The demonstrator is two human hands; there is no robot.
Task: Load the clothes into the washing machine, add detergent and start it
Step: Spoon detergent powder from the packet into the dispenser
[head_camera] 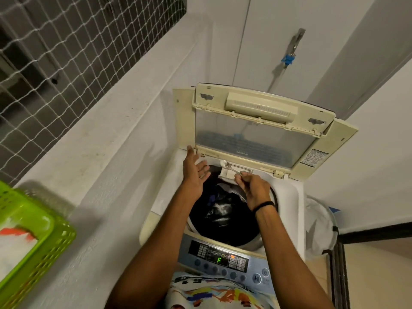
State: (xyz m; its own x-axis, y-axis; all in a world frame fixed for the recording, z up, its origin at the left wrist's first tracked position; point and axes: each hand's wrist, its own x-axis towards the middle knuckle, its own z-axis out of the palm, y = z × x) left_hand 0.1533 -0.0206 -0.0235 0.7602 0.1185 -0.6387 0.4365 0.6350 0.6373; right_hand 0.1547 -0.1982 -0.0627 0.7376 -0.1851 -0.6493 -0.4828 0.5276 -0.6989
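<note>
**Over the open drum, a spoon at the back rim**

At the top-loading washing machine (287,190), seen from the head camera, the lid (252,139) stands raised against the back wall. Dark clothes (223,197) fill the drum, and a dusting of white powder (219,209) lies on them.

The right hand (254,186) hovers above the far side of the drum, its grip pinched on the handle of a metal spoon (230,167). The spoon's bowl points away, over a small pale compartment (229,173) at the rear rim. A dark band circles that wrist.

The left hand (196,172) is up beside it with its grip apart, fingers straight and spread, the palm turned toward the right hand. Its fingertips reach the lid's lower left corner; contact cannot be told.

Nearer the person, the control panel (223,257) shows a green "F". A green basket (44,253) sits on the ledge at left, a white bag (318,221) stands right of the machine, and a tap (295,44) with a blue fitting is on the wall behind.
</note>
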